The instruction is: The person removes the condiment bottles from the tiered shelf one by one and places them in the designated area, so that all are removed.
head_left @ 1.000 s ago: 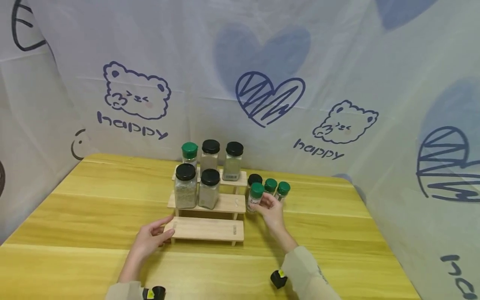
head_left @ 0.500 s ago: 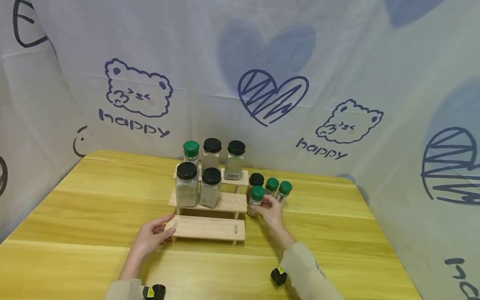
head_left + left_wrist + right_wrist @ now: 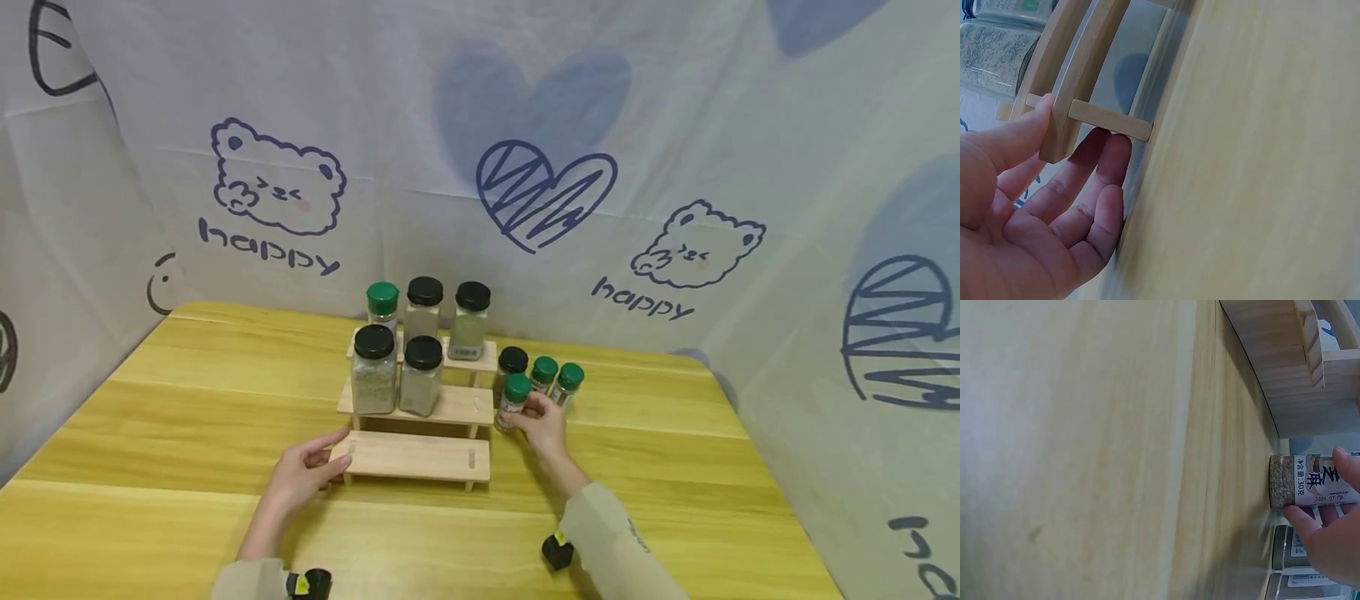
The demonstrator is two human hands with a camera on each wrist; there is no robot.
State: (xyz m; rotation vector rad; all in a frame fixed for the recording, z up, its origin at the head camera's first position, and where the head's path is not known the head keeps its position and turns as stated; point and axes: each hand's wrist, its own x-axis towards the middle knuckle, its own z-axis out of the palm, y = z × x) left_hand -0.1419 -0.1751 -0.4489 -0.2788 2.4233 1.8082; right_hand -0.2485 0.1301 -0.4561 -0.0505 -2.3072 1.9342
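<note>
My right hand (image 3: pixel 542 423) grips a small green-capped spice jar (image 3: pixel 515 398), just right of the wooden spice rack (image 3: pixel 420 457). In the right wrist view, the jar (image 3: pixel 1316 481) shows brown grains and a white label; its base is at the tabletop, but I cannot tell whether it bears on it. My left hand (image 3: pixel 296 477) holds the left end of the rack's lowest tier. In the left wrist view, the thumb lies on the board's end (image 3: pixel 1060 134) and curled fingers reach under it by the leg. Two black-capped jars (image 3: pixel 374 371) stand on the middle tier.
On the top tier stand a green-capped jar (image 3: pixel 382 300) and two black-capped jars (image 3: pixel 470 321). Right of the rack are a black-capped jar (image 3: pixel 513 360) and two green-capped jars (image 3: pixel 570 379), close to the right hand. A printed cloth (image 3: pixel 420 108) hangs behind the table.
The right hand's green-capped jar has come down slightly and a little toward me beside the rack. The left hand stays at the rack's end. The head view has shifted slightly.
</note>
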